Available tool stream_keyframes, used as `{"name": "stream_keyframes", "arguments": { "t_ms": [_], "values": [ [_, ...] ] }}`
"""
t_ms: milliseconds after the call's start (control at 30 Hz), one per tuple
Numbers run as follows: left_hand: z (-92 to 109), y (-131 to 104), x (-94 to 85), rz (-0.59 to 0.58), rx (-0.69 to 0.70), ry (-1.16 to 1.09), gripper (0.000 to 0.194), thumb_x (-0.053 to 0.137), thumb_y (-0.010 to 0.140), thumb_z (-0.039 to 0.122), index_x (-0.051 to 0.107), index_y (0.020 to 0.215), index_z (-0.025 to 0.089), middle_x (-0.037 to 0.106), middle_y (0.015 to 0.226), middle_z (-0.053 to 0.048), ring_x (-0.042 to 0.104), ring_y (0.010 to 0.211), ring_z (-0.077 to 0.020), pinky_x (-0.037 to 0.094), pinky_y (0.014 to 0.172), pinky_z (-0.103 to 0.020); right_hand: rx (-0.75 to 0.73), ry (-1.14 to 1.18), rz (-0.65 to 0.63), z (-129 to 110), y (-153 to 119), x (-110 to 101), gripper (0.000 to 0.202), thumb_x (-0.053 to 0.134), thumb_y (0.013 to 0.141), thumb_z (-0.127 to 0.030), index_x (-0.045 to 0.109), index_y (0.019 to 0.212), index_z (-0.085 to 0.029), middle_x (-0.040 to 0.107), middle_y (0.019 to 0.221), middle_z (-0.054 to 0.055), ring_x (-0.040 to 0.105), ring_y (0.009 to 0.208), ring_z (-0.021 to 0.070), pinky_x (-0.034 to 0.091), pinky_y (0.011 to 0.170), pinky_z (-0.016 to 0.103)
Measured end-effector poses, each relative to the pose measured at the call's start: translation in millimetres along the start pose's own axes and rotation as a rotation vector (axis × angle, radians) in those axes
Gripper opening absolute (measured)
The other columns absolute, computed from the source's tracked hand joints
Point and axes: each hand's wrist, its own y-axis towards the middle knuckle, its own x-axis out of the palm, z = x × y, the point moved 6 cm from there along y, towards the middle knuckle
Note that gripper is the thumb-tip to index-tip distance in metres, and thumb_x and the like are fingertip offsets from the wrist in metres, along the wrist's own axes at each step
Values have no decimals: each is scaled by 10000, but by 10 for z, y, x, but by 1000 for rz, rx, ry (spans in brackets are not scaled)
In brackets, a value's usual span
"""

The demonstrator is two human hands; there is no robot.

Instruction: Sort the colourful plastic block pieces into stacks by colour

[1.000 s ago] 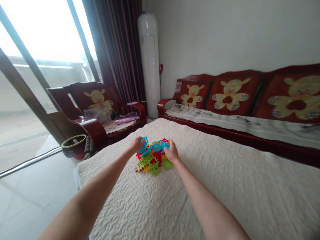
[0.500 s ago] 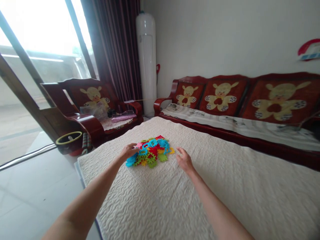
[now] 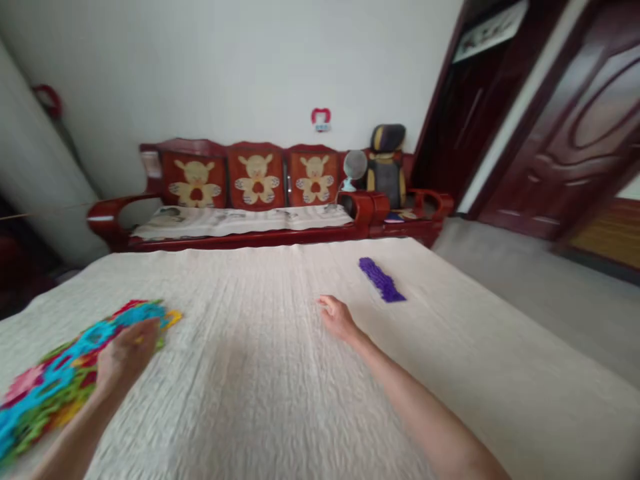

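Observation:
A pile of plastic interlocking pieces (image 3: 55, 373) in blue, red, green, yellow and pink lies on the quilted cream cover at the left. Over the right part of this pile is my left hand (image 3: 127, 350), its fingers blurred and partly hidden, with a bit of yellow showing beside them. My right hand (image 3: 339, 320) hovers above the cover near the middle, fingers loosely curled and apart, with nothing visible in it. Beyond it, to the right, lies a purple strip of pieces (image 3: 381, 280), apart from the hand.
The cream cover (image 3: 240, 373) spreads over a broad flat surface. Behind stands a red wooden sofa (image 3: 270, 237) with bear-patterned cushions. A small fan (image 3: 354, 167) and a chair with a massage cushion (image 3: 387, 175) are farther right, near dark red doors (image 3: 560, 147).
The view has swung right, bringing the purple strip into sight and the colourful pile to the left edge. My left hand has shifted from the pile's left side to its right part.

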Motion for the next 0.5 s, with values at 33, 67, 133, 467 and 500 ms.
{"name": "stream_keyframes", "arguments": {
  "t_ms": [33,67,133,467,500],
  "values": [
    [237,-52,157,-46,39,-20,331,417,779,547,615,1011,418,707,765,120,638,746,-210,527,696,-357,10,-29,53,92,-37,-185,391,459,741,-116,621,1089,-191,683,1097,62,628,1038,175,478,961,362],
    [489,-122,290,-89,86,-47,307,414,775,534,617,979,426,693,727,135,618,679,-190,526,685,-343,17,-64,118,180,-74,-371,408,455,739,-114,605,1112,-183,662,1133,76,601,1086,183,449,998,375],
    [1005,-284,469,-131,203,-136,303,431,761,497,645,943,384,712,808,104,578,583,-158,520,656,-319,28,-161,279,352,-152,-743,449,453,739,-118,561,1173,-157,602,1219,115,525,1190,207,389,1057,406],
    [2780,-714,1104,-343,508,-265,294,459,760,333,704,906,262,732,1002,-22,671,742,-179,536,749,-282,382,-503,366,1336,-152,-1575,762,650,670,-379,385,1341,-135,477,1317,172,436,1213,332,380,994,485],
    [2926,-733,1190,-366,521,-260,292,455,765,310,705,908,259,731,1012,-26,680,820,-187,535,782,-282,387,-501,351,1382,-128,-1572,773,652,670,-394,378,1348,-143,478,1318,168,439,1213,329,380,990,476]
  ]
}}
